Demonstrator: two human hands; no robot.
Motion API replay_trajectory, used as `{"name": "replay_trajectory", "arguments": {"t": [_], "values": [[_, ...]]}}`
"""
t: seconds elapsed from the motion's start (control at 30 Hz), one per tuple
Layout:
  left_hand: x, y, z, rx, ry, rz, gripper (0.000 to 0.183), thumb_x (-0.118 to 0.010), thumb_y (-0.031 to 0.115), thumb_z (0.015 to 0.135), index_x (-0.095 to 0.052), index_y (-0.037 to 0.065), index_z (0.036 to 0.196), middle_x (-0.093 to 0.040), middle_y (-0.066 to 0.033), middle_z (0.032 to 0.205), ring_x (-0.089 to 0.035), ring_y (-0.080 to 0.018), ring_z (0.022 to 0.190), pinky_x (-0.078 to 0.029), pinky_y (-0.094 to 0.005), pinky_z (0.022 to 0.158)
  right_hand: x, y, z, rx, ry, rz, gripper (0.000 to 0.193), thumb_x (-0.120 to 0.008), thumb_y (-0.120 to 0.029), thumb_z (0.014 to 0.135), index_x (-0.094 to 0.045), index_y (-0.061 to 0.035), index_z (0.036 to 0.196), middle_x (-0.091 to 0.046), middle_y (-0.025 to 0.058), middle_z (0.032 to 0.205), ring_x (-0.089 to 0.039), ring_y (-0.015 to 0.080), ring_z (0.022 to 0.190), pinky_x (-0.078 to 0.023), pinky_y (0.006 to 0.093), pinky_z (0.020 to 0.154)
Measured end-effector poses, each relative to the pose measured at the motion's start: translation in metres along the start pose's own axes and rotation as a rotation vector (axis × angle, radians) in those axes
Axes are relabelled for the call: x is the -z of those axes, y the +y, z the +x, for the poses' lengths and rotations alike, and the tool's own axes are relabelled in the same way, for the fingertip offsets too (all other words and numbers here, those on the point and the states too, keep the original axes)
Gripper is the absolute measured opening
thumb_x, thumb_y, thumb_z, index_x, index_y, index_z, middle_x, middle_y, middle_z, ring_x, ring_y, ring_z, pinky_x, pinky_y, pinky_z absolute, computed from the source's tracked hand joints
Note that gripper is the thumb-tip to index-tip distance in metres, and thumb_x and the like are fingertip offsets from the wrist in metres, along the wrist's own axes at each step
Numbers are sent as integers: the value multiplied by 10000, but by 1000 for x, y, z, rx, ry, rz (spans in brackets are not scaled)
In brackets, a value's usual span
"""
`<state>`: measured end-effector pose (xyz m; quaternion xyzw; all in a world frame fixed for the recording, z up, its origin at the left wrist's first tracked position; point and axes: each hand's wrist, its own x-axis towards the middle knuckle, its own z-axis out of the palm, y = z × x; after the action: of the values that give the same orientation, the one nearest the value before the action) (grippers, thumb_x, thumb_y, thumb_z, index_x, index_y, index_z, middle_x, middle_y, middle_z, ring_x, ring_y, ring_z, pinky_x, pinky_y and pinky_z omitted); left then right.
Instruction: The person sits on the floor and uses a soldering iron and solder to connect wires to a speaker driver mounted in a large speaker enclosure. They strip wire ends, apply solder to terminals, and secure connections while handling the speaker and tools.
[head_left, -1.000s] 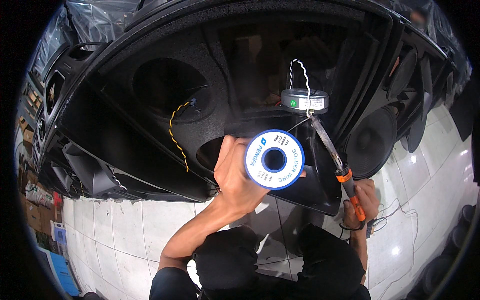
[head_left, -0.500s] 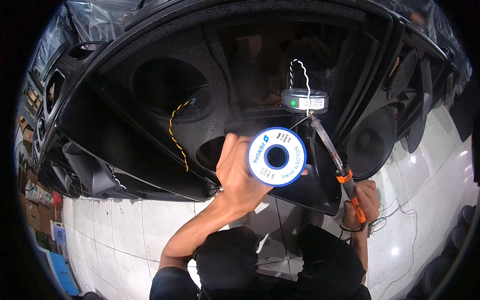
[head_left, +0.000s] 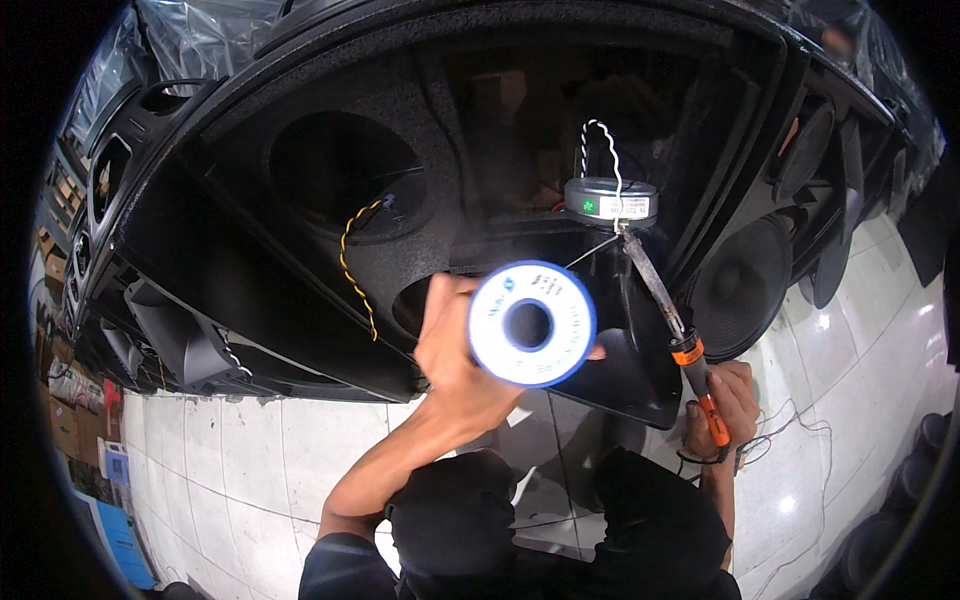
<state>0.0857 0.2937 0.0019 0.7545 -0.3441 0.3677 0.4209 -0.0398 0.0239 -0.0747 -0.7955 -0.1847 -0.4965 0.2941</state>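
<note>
A big black speaker cabinet (head_left: 300, 250) fills the space in front of me, its round cutouts open. My left hand (head_left: 455, 350) has its grip closed around a blue-and-white solder spool (head_left: 531, 323), held up before the cabinet. My right hand (head_left: 725, 405) is wrapped tight on an orange-handled soldering iron (head_left: 680, 330), its tip at the small round driver (head_left: 610, 198) with the twisted wire (head_left: 598, 150).

Speaker workshop — black speaker cabinets (head_left: 300, 250), soldering iron (head_left: 680, 330).
</note>
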Motion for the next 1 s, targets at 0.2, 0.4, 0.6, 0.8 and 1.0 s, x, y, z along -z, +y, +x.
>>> {"name": "replay_trajectory", "arguments": {"t": [0.2,0.4,0.6,0.8,1.0], "values": [[23,15,3,589,203,-490,312,-743,131,821,-628,-41,1054,-694,-132,931,-675,-207,860,-525,-334,839,2,-1,0,-28,-28,-6,303,-721,-160,840,-671,21,1078,-699,180,947,-633,293,813,-500,384,698],[34,-23,-31,819,226,-953,267,-577,261,910,-578,15,1015,-642,-146,946,-608,-275,1049,-443,-450,1007,-2,0,-1,-22,-7,1,316,-724,-175,841,-672,24,1080,-699,184,946,-630,299,809,-501,388,702],[37,1,-38,797,-170,-421,432,-684,26,777,-635,42,1206,-662,-114,1196,-603,-252,1174,-400,-406,1058,1,1,-2,-15,-22,-29,316,-730,-166,833,-673,23,1079,-701,182,934,-627,296,802,-500,391,698],[40,-13,-50,391,-333,-341,356,-814,85,749,-702,59,1087,-691,-79,1158,-668,-207,1018,-514,-357,896,3,1,0,11,-35,-24,313,-741,-135,807,-676,6,1079,-702,172,959,-624,292,821,-501,389,706],[39,-3,-45,436,-334,-339,199,-831,29,708,-694,60,850,-716,-94,1104,-657,-238,1101,-507,-392,961,4,-1,1,29,-84,-112,307,-761,-89,761,-676,-15,1047,-705,158,966,-622,287,822,-500,387,713]]}}
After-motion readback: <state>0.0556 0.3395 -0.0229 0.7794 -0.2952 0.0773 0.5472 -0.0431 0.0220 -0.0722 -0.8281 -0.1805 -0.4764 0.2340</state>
